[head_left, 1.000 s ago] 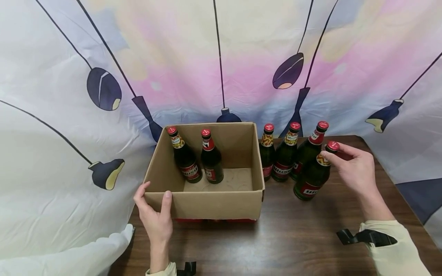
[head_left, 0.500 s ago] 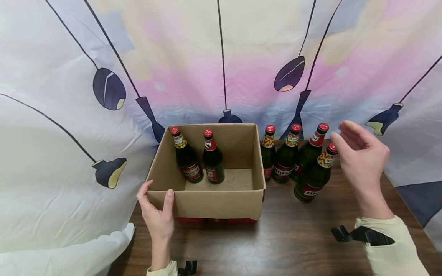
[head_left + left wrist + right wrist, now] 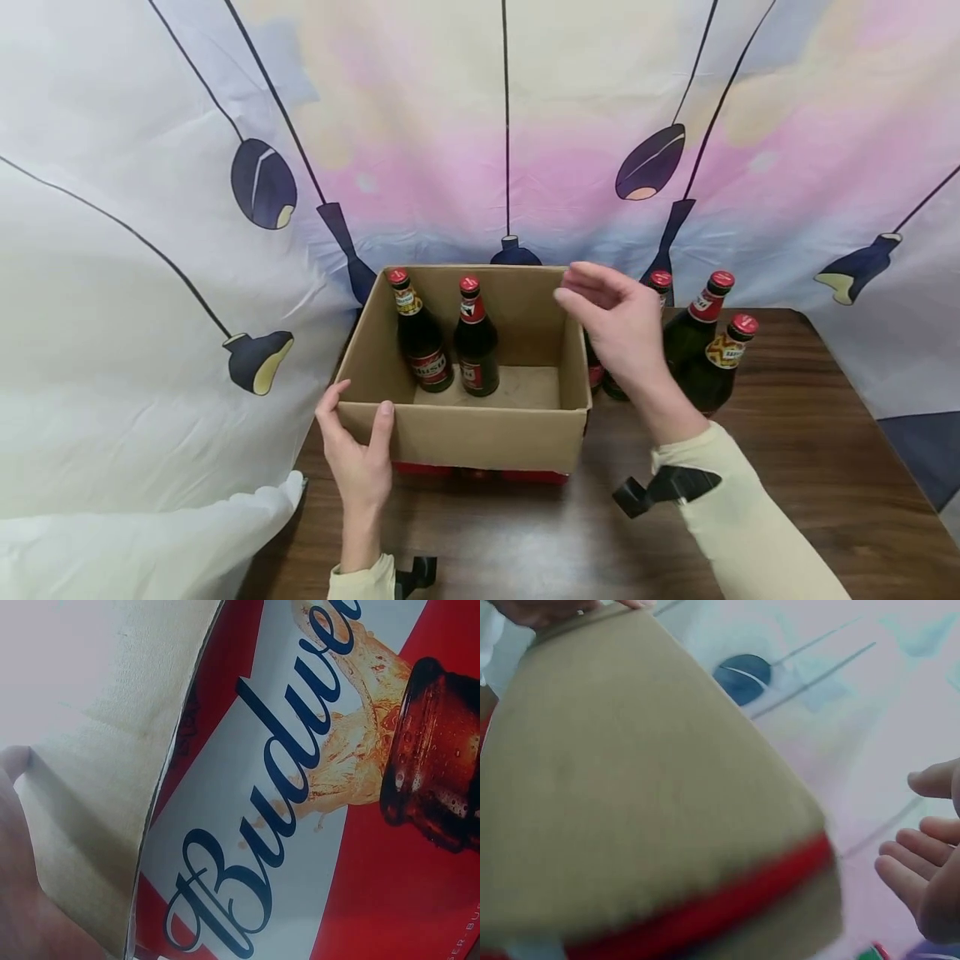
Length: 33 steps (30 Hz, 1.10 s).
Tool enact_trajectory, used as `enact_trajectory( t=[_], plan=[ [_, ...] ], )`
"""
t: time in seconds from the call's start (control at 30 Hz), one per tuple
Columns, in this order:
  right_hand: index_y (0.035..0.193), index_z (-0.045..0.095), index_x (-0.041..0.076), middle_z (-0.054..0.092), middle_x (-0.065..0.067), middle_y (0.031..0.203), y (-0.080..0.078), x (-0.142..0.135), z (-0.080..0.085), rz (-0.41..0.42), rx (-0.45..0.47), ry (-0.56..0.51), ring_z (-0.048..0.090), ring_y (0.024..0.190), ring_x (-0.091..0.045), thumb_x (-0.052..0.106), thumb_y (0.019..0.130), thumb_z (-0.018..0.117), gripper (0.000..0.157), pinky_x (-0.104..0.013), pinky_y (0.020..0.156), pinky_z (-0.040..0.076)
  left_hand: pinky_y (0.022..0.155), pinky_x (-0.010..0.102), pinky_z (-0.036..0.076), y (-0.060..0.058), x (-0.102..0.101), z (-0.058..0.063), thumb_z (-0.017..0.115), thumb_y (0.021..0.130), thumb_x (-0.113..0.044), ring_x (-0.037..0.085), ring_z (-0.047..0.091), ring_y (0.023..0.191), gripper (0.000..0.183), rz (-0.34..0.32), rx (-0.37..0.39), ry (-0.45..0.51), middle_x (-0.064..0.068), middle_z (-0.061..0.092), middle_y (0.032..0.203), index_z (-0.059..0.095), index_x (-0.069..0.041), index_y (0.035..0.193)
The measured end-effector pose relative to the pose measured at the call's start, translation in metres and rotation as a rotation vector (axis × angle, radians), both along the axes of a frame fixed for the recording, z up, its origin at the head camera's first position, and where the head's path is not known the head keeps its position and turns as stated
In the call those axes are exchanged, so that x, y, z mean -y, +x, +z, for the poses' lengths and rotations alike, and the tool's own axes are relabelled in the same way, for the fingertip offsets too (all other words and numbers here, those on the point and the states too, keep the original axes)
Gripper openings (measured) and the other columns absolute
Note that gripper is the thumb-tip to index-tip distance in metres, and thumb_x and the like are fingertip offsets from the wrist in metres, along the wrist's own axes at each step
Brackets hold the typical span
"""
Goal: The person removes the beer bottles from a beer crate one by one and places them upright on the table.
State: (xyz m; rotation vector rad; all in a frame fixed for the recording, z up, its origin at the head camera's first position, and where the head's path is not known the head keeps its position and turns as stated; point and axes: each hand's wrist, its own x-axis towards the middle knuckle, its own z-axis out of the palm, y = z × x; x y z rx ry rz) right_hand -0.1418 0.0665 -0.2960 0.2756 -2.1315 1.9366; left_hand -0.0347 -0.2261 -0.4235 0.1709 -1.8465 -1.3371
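Note:
An open cardboard box (image 3: 480, 437) stands on the table with its front flap folded outward. My left hand (image 3: 362, 468) grips its front left corner, the thumb over the flap. In the left wrist view the thumb (image 3: 19, 847) lies on the brown flap, beside red-and-white printing with "Budwe" lettering. Two green beer bottles with red caps stand inside: one (image 3: 424, 354) at the left, another (image 3: 476, 346) beside it. My right hand (image 3: 626, 321) hovers by the box's right rim, holding nothing, its fingers relaxed. It hides part of the bottles behind it.
Right of the box stand several more beer bottles, among them a front one (image 3: 708, 379) and one behind it (image 3: 693, 321). The brown wooden table (image 3: 810, 467) extends right and forward. A patterned cloth (image 3: 427, 125) hangs behind, and white fabric (image 3: 150, 533) bunches at the left.
My right hand has let go of the front right bottle, leaving it standing, and moved left to the box's right side. The left hand keeps its grip. The head view has shifted slightly.

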Motion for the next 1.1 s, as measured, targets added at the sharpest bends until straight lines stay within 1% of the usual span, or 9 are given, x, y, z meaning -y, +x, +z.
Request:
enact_trajectory(
  t=[0.17,0.3,0.37,0.43,0.57,0.73,0.8,0.97,1.1],
  plan=[
    [0.135,0.072,0.01,0.075,-0.014,0.129,-0.018,0.024,0.008,0.119,0.123,0.091,0.073,0.117,-0.019,0.019,0.093,0.081,0.043,-0.032,0.1,0.056,0.11,0.023,0.03,-0.002,-0.002,-0.001,0.072,0.094,-0.012,0.009,0.045,0.13,0.059,-0.007,0.013,-0.003,0.009,0.052,0.145,0.048,-0.001,0.147],
    [0.136,0.071,0.01,0.075,-0.014,0.13,-0.029,0.036,0.019,0.186,0.176,0.152,0.07,0.122,-0.024,0.019,0.093,0.081,0.045,-0.042,0.104,0.054,0.108,0.024,0.031,-0.003,-0.001,0.001,0.072,0.094,-0.013,0.01,0.046,0.128,0.06,-0.013,0.014,-0.004,0.01,0.053,0.145,0.048,-0.002,0.147],
    [0.137,0.07,0.008,0.074,-0.015,0.131,-0.032,0.043,0.022,0.222,0.211,0.143,0.07,0.123,-0.026,0.017,0.094,0.08,0.045,-0.045,0.105,0.054,0.109,0.024,0.031,-0.004,0.0,0.002,0.072,0.094,-0.014,0.01,0.046,0.128,0.06,-0.014,0.014,-0.007,0.01,0.053,0.145,0.048,-0.002,0.147],
    [0.137,0.07,0.006,0.074,-0.016,0.13,-0.033,0.052,0.023,0.243,0.253,0.129,0.07,0.121,-0.028,0.015,0.094,0.079,0.046,-0.044,0.105,0.055,0.11,0.024,0.031,-0.004,0.0,0.002,0.073,0.093,-0.014,0.01,0.046,0.129,0.06,-0.01,0.01,-0.008,0.01,0.053,0.146,0.048,-0.002,0.147],
    [0.139,0.068,0.003,0.072,-0.018,0.131,-0.034,0.069,0.016,0.241,0.326,0.118,0.071,0.119,-0.03,0.012,0.093,0.079,0.047,-0.042,0.103,0.057,0.11,0.024,0.03,-0.004,-0.001,-0.001,0.072,0.094,-0.015,0.011,0.045,0.13,0.06,-0.009,0.016,-0.002,0.012,0.052,0.147,0.047,-0.002,0.147],
    [0.136,0.069,0.002,0.071,-0.018,0.132,-0.042,0.085,0.004,0.17,0.349,0.207,0.067,0.123,-0.031,0.013,0.092,0.079,0.047,-0.044,0.104,0.054,0.11,0.025,0.03,-0.003,-0.001,-0.002,0.071,0.095,-0.015,0.01,0.045,0.13,0.06,-0.002,0.026,-0.001,0.013,0.051,0.147,0.046,-0.001,0.147],
    [0.136,0.068,0.002,0.069,-0.017,0.134,-0.045,0.09,0.0,0.164,0.359,0.234,0.065,0.127,-0.031,0.013,0.092,0.08,0.047,-0.045,0.106,0.053,0.11,0.025,0.03,-0.001,0.0,-0.002,0.071,0.095,-0.015,0.009,0.045,0.13,0.06,0.004,0.029,-0.001,0.013,0.051,0.147,0.046,0.0,0.147],
    [0.14,0.067,0.004,0.068,-0.015,0.14,-0.051,0.103,-0.01,0.234,0.381,0.287,0.062,0.13,-0.032,0.011,0.092,0.08,0.05,-0.046,0.112,0.049,0.109,0.025,0.03,0.002,0.001,-0.002,0.071,0.095,-0.014,0.009,0.045,0.13,0.06,0.002,0.033,0.001,0.013,0.051,0.147,0.046,-0.001,0.147],
    [0.138,0.066,0.004,0.069,-0.016,0.136,-0.053,0.108,-0.016,0.269,0.364,0.351,0.063,0.127,-0.033,0.009,0.091,0.08,0.049,-0.046,0.112,0.049,0.109,0.025,0.031,0.002,0.002,-0.002,0.072,0.095,-0.013,0.012,0.046,0.129,0.06,-0.01,0.026,0.004,0.012,0.052,0.146,0.047,-0.002,0.147]
  ],
)
